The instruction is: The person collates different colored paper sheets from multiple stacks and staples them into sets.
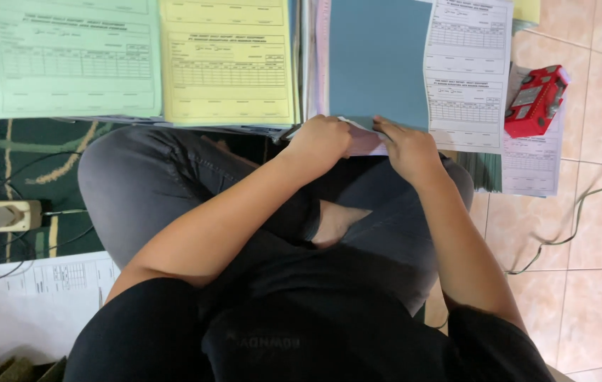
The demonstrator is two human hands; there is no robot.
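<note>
I sit cross-legged on the floor with stacks of paper forms in front of my knees. My left hand [322, 138] is closed on the near edge of a sheet stack topped by a blue-grey sheet [377, 60]. My right hand [408, 147] pinches the same near edge, next to a white printed form [466, 71] that lies beside the blue-grey sheet. A pink sheet [366, 143] peeks out under my fingers.
A green form [67, 56] and a yellow form [226, 64] lie to the left. A red stapler [536, 100] rests on white papers at right. A power strip [0, 216] with cables sits at left on a dark rug; a cable [577, 212] crosses the tiles.
</note>
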